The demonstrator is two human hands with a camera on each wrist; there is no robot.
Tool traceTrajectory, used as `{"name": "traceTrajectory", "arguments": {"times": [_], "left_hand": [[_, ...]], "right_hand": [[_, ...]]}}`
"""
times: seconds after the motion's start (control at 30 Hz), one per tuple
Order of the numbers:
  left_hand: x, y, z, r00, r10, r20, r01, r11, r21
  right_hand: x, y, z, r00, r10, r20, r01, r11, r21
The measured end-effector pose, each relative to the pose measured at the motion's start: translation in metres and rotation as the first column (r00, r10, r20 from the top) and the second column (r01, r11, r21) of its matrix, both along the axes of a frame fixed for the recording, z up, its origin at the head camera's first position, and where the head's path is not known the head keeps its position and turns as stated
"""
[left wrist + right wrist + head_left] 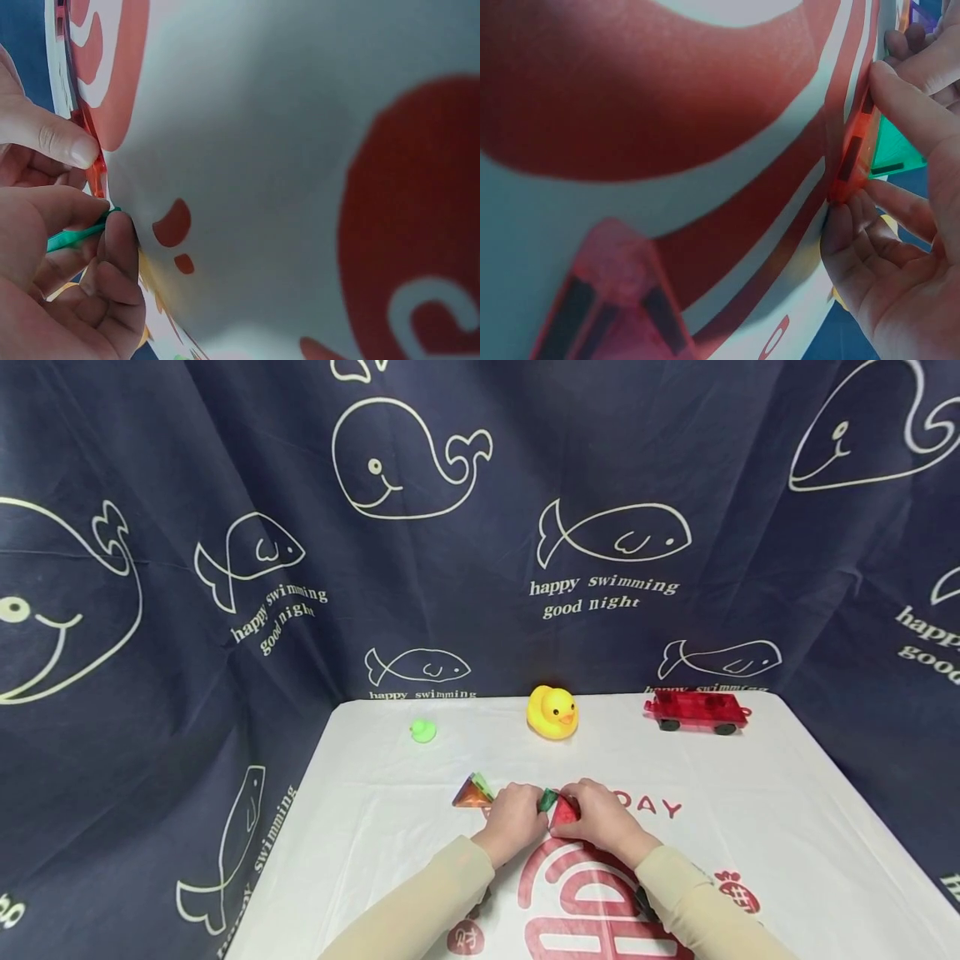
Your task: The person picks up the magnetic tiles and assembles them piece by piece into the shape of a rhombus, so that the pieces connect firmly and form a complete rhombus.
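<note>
Head view: I see 2 hands over the white tablecloth (pixel 360 827), the left hand (pixel 516 817) pinching a green piece (pixel 548 800) and the right hand (pixel 596 814) gripping a red piece (pixel 565 814) just beside it, in front of a yellow duck (pixel 552 713). Left wrist view: the left hand's grasp on the green piece is narrow. Right wrist view: opposed fingers hold the red piece; whether the 2 pieces touch, I cannot tell.
</note>
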State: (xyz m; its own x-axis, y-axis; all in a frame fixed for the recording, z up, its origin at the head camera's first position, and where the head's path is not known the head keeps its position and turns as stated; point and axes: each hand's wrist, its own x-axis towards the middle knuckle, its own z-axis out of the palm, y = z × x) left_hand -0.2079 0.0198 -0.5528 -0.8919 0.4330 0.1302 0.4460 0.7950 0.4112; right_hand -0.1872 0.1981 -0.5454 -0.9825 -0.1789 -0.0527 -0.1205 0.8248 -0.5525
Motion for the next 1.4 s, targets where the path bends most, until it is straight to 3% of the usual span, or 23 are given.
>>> {"name": "traceTrajectory", "arguments": {"times": [0.43,0.93,1.17,1.4], "left_hand": [[0.004,0.001,0.004,1.000,0.008,0.028,-0.008,1.000,-0.009],[0.005,-0.002,-0.001,0.999,-0.029,-0.045,0.028,0.999,-0.016],[0.008,-0.001,0.002,0.999,-0.029,-0.028,0.028,0.999,-0.028],[0.011,0.002,0.002,0.995,-0.052,-0.084,0.045,0.996,-0.079]], "right_hand": [[0.002,-0.005,-0.004,0.999,0.000,-0.053,0.000,1.000,0.009],[0.006,-0.002,0.000,0.995,0.048,-0.084,-0.048,0.999,-0.007],[0.005,-0.002,-0.002,0.995,0.043,-0.085,-0.044,0.999,-0.005],[0.004,-0.003,-0.005,0.997,0.014,-0.075,-0.015,1.000,-0.011]]}}
